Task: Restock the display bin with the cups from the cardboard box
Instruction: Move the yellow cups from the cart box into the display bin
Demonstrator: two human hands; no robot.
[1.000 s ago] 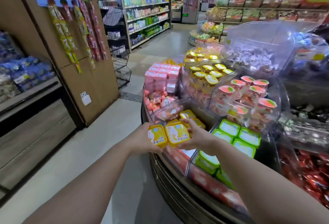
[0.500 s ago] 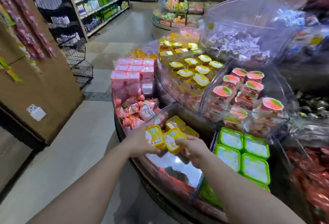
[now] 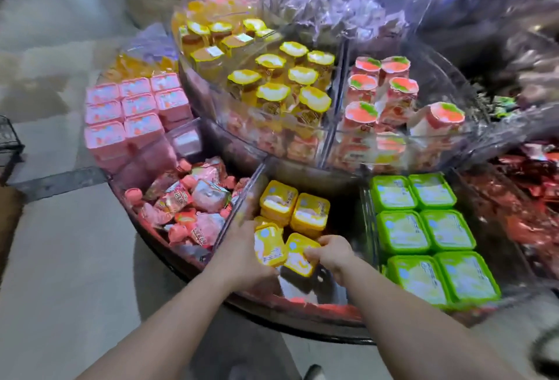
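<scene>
My left hand (image 3: 242, 254) grips a yellow square cup (image 3: 270, 246) by its left side, low inside the clear display bin (image 3: 246, 195). Right beside it, my right hand (image 3: 331, 251) holds a second yellow cup (image 3: 298, 254) by its right edge. Both cups are tilted and touch each other over the bin's front part. Behind them, further into the same compartment, stand stacked yellow cups (image 3: 295, 208). The cardboard box is out of view.
Green cups (image 3: 423, 234) fill the compartment to the right. Pink wrapped sweets (image 3: 193, 210) lie in the left one, with pink cups (image 3: 133, 110) behind. A raised clear tier holds yellow-lidded jars (image 3: 281, 83) and red-lidded jars (image 3: 390, 92). Grey floor (image 3: 60, 258) is at the left.
My head has tipped down and closer to the display. Both hands have carried the two yellow cups forward and down into the bin.
</scene>
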